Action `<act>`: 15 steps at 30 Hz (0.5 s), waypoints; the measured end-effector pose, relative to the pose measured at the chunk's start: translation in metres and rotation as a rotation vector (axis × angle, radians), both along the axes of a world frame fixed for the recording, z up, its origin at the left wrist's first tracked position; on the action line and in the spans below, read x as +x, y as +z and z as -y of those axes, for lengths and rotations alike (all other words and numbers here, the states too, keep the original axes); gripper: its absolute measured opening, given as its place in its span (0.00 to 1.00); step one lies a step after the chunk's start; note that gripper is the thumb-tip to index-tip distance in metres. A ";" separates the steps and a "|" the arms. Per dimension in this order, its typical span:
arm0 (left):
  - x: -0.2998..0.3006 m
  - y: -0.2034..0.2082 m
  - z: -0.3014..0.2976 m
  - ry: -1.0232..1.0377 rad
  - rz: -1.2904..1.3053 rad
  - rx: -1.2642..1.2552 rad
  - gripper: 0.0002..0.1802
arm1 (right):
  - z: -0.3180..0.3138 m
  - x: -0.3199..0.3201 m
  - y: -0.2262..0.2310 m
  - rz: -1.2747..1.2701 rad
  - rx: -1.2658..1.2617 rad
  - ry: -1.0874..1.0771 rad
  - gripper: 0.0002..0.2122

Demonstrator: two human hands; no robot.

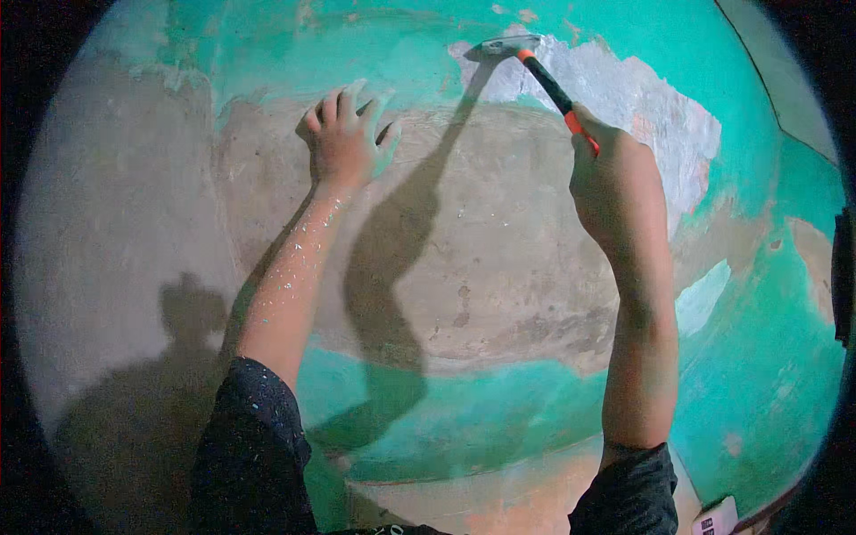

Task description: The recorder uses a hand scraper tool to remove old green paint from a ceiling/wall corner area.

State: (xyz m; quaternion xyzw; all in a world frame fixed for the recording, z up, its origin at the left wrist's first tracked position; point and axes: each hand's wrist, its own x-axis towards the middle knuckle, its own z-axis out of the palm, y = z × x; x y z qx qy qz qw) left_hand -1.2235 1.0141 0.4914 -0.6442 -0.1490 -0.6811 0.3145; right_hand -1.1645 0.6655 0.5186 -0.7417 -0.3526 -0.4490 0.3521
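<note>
My right hand (615, 169) is wrapped around the black and orange handle of a hammer (546, 82). The hammer's metal head lies against the upper part of the wall, at the left side of a whitish patch (615, 85) with ragged edges. Fingers apart, my left hand (346, 143) rests on the wall to the left of the hammer, where green paint meets a bare grey-brown area (517, 241). It holds nothing. Small pale flakes dot my left forearm and dark sleeve.
Green paint (267, 45) covers the wall above, below and to the right of the bare area. A smaller pale patch (704, 299) shows beside my right forearm. A white object (716, 517) sits at the lower right. Shadows of my arms fall across the wall.
</note>
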 end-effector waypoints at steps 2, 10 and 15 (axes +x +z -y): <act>-0.001 0.001 0.000 0.005 -0.001 -0.004 0.30 | 0.005 0.003 0.002 0.025 -0.017 0.017 0.16; -0.002 -0.001 0.004 0.024 -0.028 -0.045 0.30 | 0.010 0.002 -0.001 -0.026 -0.002 0.077 0.14; -0.005 0.002 0.003 0.012 -0.016 -0.018 0.30 | -0.013 0.001 0.004 -0.016 -0.004 -0.045 0.13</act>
